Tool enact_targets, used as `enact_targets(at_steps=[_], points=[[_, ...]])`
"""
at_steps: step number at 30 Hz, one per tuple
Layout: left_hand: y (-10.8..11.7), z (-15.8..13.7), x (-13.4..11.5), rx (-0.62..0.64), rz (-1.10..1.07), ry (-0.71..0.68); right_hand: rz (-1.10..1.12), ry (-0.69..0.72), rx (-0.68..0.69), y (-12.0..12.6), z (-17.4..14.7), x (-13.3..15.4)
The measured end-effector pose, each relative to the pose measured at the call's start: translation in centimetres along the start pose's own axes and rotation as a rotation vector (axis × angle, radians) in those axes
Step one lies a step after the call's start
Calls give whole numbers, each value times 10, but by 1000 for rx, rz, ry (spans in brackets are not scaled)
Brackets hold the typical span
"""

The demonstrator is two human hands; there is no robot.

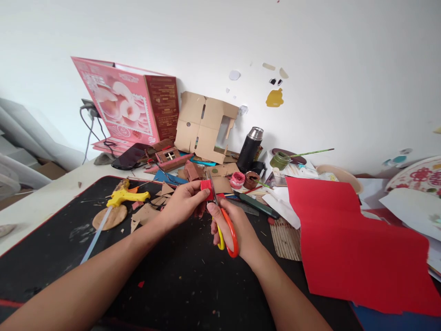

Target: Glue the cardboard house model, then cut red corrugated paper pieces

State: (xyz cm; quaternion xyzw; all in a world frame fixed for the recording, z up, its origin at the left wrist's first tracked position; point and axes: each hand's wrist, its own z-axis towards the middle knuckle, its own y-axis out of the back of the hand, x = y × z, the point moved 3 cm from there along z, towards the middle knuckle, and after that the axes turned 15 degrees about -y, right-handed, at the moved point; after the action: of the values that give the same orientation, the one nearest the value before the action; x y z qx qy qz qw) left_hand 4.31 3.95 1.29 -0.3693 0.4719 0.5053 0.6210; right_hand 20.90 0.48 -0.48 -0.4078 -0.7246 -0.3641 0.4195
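Between the thumb and fingers of my left hand [188, 201] is a small ridged piece of red corrugated card [207, 185]. My right hand [237, 225] grips a pair of scissors [231, 233] with one orange and one yellow handle loop. Their blades point up and away, right against the right edge of the red piece; whether they cut into it I cannot tell. A bit of red shows behind the scissors. Both hands are above the black mat [179, 285], and some fingers are hidden.
A yellow glue gun [126, 196] rests on a round wooden disc at left. Cardboard scraps [146, 214], paint jars [237, 179], a black thermos [248, 149] and a green utility knife [259, 205] lie behind the hands. Large red paper [358, 257] covers the right side. A pink box [127, 105] stands back left.
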Motion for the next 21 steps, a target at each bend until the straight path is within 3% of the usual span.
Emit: enact_targets(at_steps=[21], points=[[-4, 0, 1, 13, -37, 26, -72, 14, -19, 0, -2, 3]])
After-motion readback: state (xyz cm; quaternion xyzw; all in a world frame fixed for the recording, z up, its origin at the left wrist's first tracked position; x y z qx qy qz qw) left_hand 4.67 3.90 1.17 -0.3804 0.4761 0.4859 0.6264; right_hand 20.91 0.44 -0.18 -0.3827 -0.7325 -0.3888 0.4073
